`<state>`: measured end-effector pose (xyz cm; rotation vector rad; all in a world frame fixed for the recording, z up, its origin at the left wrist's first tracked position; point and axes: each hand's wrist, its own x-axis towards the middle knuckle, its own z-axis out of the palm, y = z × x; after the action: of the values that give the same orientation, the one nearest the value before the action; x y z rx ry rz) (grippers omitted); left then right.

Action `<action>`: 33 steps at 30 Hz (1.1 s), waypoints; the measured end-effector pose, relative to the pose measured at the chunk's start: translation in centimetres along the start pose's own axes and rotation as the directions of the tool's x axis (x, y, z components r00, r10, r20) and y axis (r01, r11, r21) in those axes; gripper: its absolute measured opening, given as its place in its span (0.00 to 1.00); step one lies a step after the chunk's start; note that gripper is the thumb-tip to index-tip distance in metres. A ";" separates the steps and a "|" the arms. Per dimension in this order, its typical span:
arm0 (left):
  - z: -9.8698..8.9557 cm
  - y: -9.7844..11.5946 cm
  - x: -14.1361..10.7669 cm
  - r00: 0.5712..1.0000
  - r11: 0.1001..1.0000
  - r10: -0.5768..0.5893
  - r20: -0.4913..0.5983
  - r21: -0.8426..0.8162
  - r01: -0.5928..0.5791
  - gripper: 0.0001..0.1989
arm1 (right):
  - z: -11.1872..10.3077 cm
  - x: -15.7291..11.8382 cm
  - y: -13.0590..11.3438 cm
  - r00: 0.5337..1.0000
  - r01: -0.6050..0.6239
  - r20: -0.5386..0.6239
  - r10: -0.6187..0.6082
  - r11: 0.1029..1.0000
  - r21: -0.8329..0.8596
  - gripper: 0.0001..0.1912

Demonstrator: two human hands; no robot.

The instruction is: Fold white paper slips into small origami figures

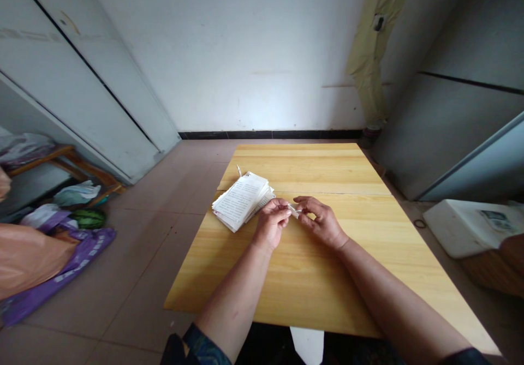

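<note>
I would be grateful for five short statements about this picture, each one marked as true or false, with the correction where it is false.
1. The left hand pinches a small white piece. True.
2. The right hand lies flat on the stack. False: it is apart from the stack, beside the white piece.
3. The stack lies on the table, to the left of the right hand. True.
4. The top of the stack is blank. False: it shows lines of text.
5. The melon is on the table. False: it is off the table, at the left, near a purple bag.
</note>
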<state>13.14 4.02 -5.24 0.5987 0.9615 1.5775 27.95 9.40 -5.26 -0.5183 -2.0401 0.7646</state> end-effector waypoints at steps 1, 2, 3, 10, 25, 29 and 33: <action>0.1 -0.1 0.0 1.000 1.000 0.000 -0.012 -0.007 0.000 0.13 | 0.1 0.0 0.0 1.000 -0.002 -0.008 0.002 1.000 0.004 0.07; 0.2 -0.1 -0.1 1.000 1.000 0.003 -0.027 -0.014 -0.003 0.13 | 0.2 0.0 0.0 1.000 -0.006 -0.018 0.006 1.000 0.007 0.06; 0.3 -0.2 -0.1 0.999 1.000 0.010 -0.044 -0.019 -0.011 0.14 | 0.2 0.0 0.0 1.000 -0.012 -0.028 0.013 1.000 0.007 0.06; 0.9 -0.6 0.0 0.986 0.994 0.078 -0.145 -0.062 -0.088 0.15 | 0.6 0.0 -0.1 0.992 -0.104 -0.067 0.103 0.994 -0.011 0.06; 1.1 -1.3 -0.2 0.973 0.995 0.091 -0.212 -0.022 -0.098 0.15 | 1.1 0.1 -0.3 0.979 -0.179 -0.085 0.183 0.983 0.047 0.07; 1.0 -1.2 -0.2 0.977 0.995 0.088 -0.196 -0.035 -0.097 0.16 | 1.1 0.0 -0.1 0.974 -0.207 -0.071 0.215 0.972 0.113 0.08; 1.0 -1.3 -0.2 0.979 0.995 0.087 -0.183 -0.037 -0.095 0.16 | 1.0 -0.1 0.4 0.971 -0.211 -0.079 0.226 0.963 0.166 0.10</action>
<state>14.70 4.12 -5.75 0.4782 1.0421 1.7542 27.16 9.28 -6.02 -0.6843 -1.8345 1.0031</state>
